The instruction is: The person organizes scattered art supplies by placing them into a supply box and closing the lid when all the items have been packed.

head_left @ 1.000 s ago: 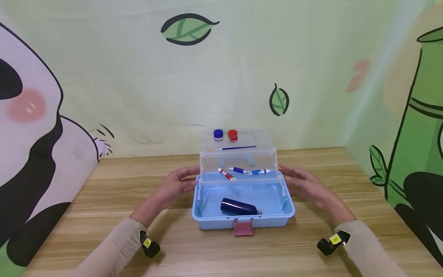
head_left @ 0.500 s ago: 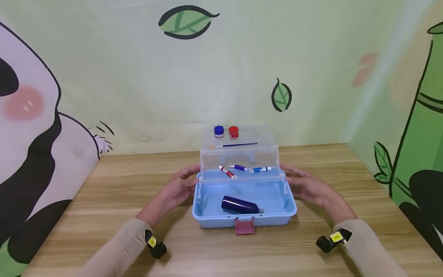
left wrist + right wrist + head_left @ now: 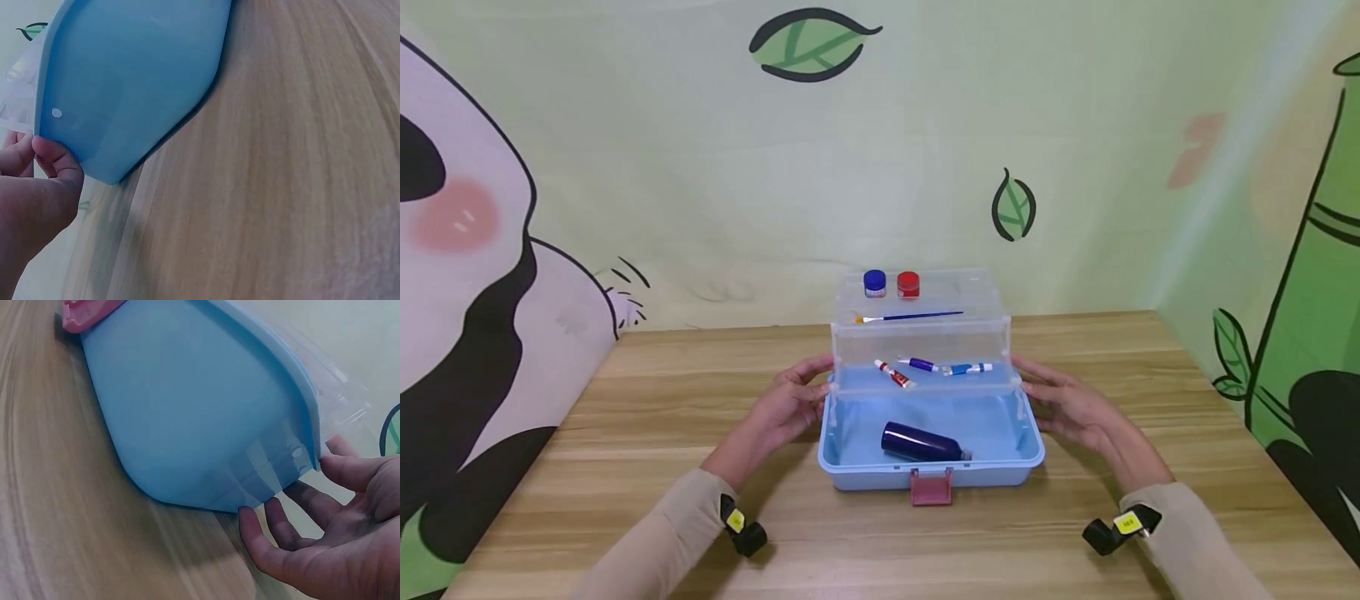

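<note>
A light blue plastic storage box (image 3: pixel 865 481) stands on the wooden table with its clear tiered trays (image 3: pixel 917 335) raised at the back. My left hand (image 3: pixel 782 408) pinches the rim near the left rear corner; in the left wrist view the thumb and a bent finger meet at that edge. On the other side, my right hand (image 3: pixel 1078 408) holds the right rear corner, thumb at the rim and the other fingers spread below and behind. Inside the base lies a dark blue bottle (image 3: pixel 921 442) on its side. A pink latch (image 3: pixel 931 487) hangs at the front.
One tray carries a red paint tube (image 3: pixel 893 373), a purple tube (image 3: pixel 919 364) and a blue tube (image 3: pixel 967 368). Above them are a paintbrush (image 3: pixel 917 316), a blue-lidded jar (image 3: pixel 874 283) and a red-lidded jar (image 3: pixel 908 285). A printed backdrop (image 3: pixel 700 192) rises behind the table.
The head view has tilted and shifted slightly. Both hands stay at the box's rear corners, the left forearm a little nearer the box. The box and its contents keep their arrangement.
</note>
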`<move>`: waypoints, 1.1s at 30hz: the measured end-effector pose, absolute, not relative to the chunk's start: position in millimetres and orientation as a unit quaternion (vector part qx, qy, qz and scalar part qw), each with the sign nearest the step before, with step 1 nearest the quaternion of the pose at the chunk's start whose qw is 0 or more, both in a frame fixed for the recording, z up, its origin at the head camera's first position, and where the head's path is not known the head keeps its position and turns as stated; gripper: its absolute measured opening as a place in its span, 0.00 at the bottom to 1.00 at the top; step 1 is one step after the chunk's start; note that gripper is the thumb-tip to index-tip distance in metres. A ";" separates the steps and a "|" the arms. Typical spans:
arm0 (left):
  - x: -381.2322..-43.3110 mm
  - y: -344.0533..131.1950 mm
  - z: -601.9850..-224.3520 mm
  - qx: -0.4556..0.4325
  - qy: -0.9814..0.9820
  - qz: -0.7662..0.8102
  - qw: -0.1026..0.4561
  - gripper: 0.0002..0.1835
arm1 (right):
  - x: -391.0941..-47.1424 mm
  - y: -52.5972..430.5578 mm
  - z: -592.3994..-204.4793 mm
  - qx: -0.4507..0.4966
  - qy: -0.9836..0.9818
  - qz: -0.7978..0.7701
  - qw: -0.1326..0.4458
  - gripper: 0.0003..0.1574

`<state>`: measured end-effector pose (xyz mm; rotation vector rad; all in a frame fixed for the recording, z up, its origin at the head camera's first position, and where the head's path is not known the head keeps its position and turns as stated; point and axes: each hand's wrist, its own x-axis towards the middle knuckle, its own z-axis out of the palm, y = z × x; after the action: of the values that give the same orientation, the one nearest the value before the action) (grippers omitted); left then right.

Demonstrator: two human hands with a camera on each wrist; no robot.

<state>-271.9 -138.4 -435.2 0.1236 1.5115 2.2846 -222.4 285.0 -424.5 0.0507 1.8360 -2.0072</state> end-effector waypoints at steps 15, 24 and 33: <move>-269.1 -136.1 -434.1 0.056 0.534 0.823 0.184 0.26 | -218.3 283.1 -430.6 0.030 0.642 -0.743 0.188 0.36; -269.7 -135.0 -434.6 0.068 0.536 0.822 0.179 0.28 | -218.1 285.7 -428.7 0.039 0.634 -0.749 0.189 0.33; -268.7 -134.2 -434.8 0.071 0.536 0.823 0.174 0.29 | -215.0 283.7 -428.1 0.035 0.635 -0.749 0.186 0.35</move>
<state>-268.7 -134.2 -434.8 0.2004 1.5193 2.3335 -215.0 283.7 -428.1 0.0989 1.7883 -2.1106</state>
